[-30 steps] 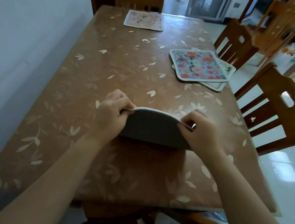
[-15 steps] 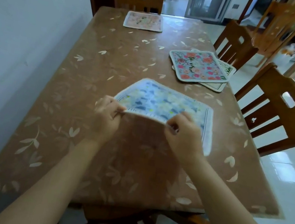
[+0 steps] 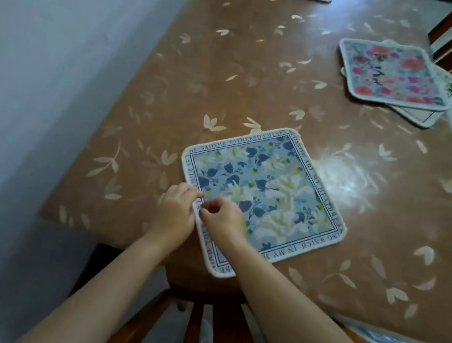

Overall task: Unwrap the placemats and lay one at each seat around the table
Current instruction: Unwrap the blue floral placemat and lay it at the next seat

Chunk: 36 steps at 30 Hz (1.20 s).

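Dark capital letters run round the pale border of the blue placemat (image 3: 263, 190). Along its far-left edge they read "SAD THE WITHERED CHERR". Down its far-right edge only "ARE MY HEARTBREA" is clear. On its near-right edge "WATCH IN MY" can be made out. The lettering on its near-left edge is blurred and partly covered, so it cannot be read. Beyond it to the right, the rose placemat (image 3: 393, 72) bears dark script across its middle, too blurred to read.
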{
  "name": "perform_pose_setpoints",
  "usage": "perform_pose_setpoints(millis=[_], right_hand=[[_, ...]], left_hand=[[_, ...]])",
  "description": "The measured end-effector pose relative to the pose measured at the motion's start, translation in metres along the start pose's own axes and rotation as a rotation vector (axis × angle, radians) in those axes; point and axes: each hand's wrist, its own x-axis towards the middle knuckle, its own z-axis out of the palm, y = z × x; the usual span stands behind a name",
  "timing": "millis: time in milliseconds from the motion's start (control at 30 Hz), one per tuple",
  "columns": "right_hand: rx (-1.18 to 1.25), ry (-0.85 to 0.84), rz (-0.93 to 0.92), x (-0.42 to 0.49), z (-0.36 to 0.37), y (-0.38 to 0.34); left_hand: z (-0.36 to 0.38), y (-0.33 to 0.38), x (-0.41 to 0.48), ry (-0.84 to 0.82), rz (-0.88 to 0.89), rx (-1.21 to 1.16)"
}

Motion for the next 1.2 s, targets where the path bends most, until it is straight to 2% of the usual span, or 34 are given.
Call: perform_pose_setpoints(millis=[300,467,633,900,1200], right_hand=[[-0.344,-0.219,-0.166,0.006,-0.076,0.049],[-0.580,-0.246,-0.222,0.014,-0.133,0.077],[-0.789,-0.286,-0.423,0.010,-0.158,0.104],[-0.755,-0.235,-0.557,0.003,-0.158,0.117],[-0.621,-0.186,-0.599,-0.010,-0.159,0.116]], left_hand=[[0.043,0.029,-0.004,-0.203,0.029,-0.156],[0.074,0.046,-0.009,-0.341,0.024,-0.113],[0.092,0.054,-0.019,-0.311,0.087,0.073],[0.095,0.057,-0.035,-0.221,0.155,0.151],[0.090,0.071,-0.047,-0.106,0.253,0.016]])
